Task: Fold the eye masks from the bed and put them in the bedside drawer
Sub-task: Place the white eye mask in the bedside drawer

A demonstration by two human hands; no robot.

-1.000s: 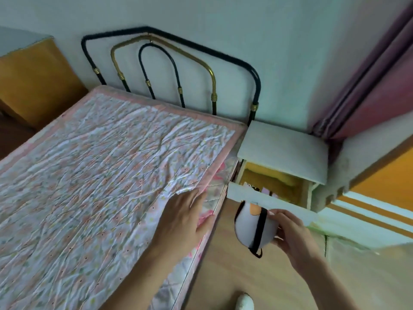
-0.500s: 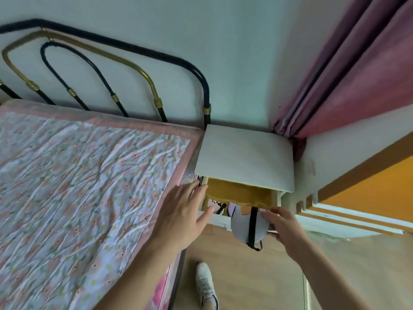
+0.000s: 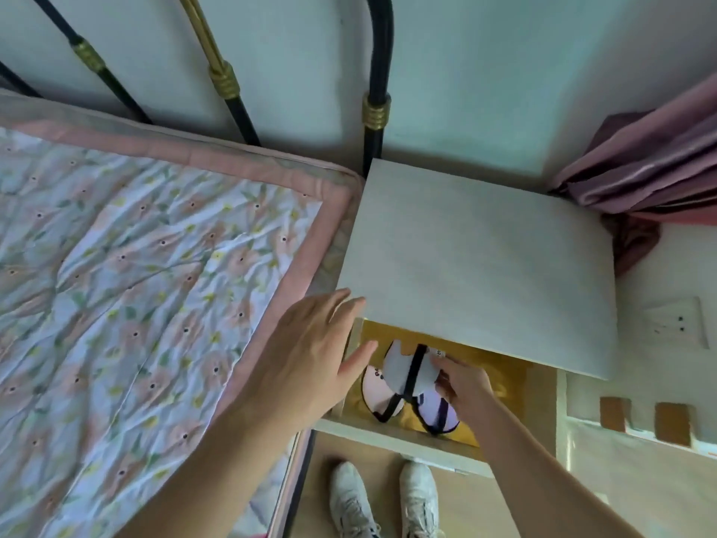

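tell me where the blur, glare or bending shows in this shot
Head view: the left hand is smeared at its fingers, motion blur; the masks in the drawer are soft too. Wide-angle bending curves the headboard bars and nightstand edges. Bright washed-out patch at lower right; the bed is evenly lit.

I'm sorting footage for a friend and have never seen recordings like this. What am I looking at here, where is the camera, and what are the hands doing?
There is no machine: a person wears a wide-angle camera on the head, so you look down at their own arms and shoes. On the left is a bed with a flowered sheet; beside it stands a white bedside table with its drawer pulled open. The right hand holds a folded white eye mask with a black strap inside the drawer, above two other masks, one pinkish and one pale with dark stripes. The left hand is open and empty at the drawer's left edge.
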